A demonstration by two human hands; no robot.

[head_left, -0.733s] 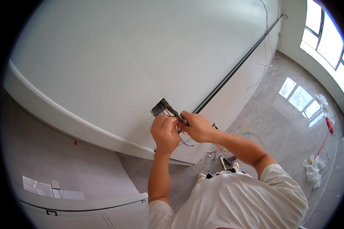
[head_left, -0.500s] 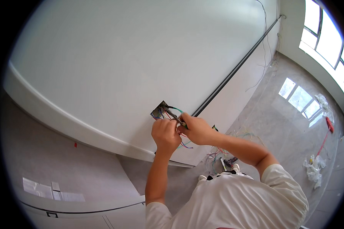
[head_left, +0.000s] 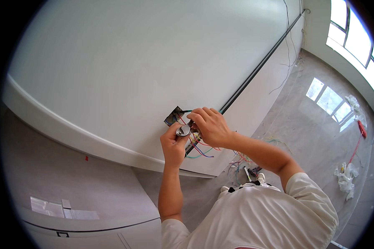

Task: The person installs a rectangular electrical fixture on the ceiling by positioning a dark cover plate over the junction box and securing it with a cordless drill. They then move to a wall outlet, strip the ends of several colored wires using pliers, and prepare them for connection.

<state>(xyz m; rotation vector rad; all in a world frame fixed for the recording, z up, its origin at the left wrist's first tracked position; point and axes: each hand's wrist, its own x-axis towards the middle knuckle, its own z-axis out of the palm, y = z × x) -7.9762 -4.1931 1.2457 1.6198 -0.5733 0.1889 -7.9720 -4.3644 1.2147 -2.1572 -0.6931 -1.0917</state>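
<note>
A square wall box [head_left: 173, 116] is set in the white panel [head_left: 112, 83], with several coloured wires coming out of it. Just below the box, my left hand [head_left: 173, 145] is closed around wires, whose loose ends [head_left: 203, 152] hang past the fingers in red, blue, green and yellow. Pliers [head_left: 183, 130] show their rounded metal head beside the left thumb. My right hand [head_left: 212, 128] is curled over the other end of the pliers, its fingers close to a green wire. The handles and the exact grip on the wires are mostly hidden.
A dark groove [head_left: 257, 68] runs along the panel. Thin dark wires [head_left: 287, 54] dangle at the upper right. On the shiny floor lie wire scraps [head_left: 239, 159], a power tool [head_left: 254, 171] near my feet, clear plastic bags [head_left: 347, 178] and a red-handled thing [head_left: 362, 129].
The pliers have turned away from the box, so their head now sits by my left thumb. My right hand has risen slightly and its fingers have shifted over the tool.
</note>
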